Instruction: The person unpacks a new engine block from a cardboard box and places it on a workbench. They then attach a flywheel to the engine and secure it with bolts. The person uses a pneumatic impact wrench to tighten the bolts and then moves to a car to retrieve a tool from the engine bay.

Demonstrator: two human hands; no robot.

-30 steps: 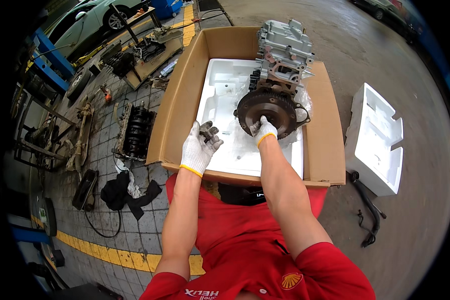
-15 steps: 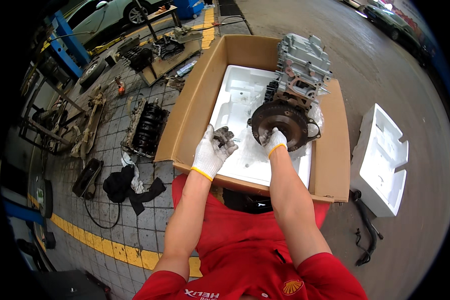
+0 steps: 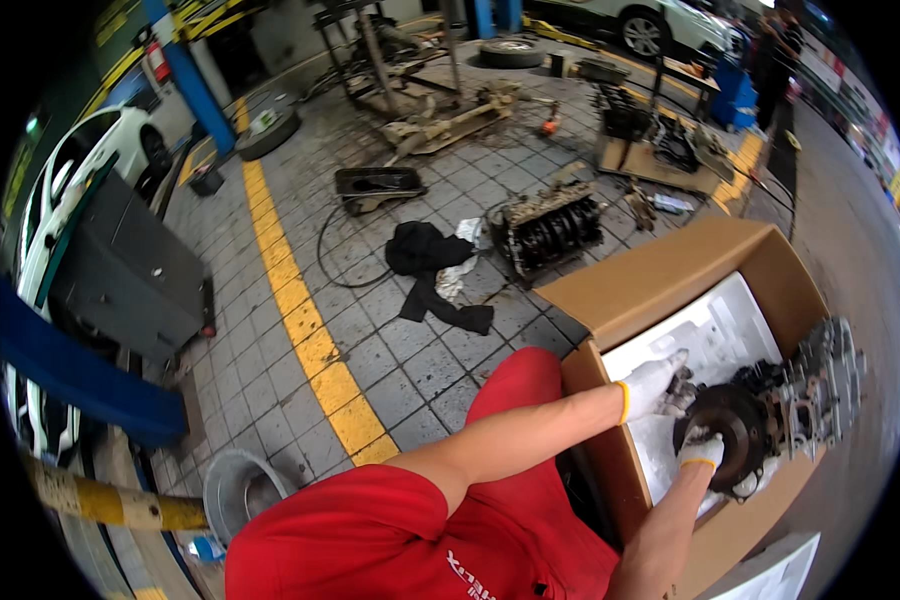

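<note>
Left hand (image 3: 660,388) half-curled, right hand (image 3: 703,450) bent against flywheel (image 3: 737,415), any grip unclear; flywheel's already on engine (image 3: 823,388) by carton's (image 3: 670,272) right edge, fastening seemingly unfinished

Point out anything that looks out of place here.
A black cloth lies crumpled on the tiled floor, against a crumpled white rag, left of the cardboard box. It looks dropped rather than put away. Nearby, a dark engine block sits right on the tiles. No clear damage shows.

Your red short-sleeved shirt (image 3: 360,525) with white printed lettering (image 3: 469,576), red trousers (image 3: 523,385), and 2 white, yellow-edged gloves (image 3: 649,389).
</note>
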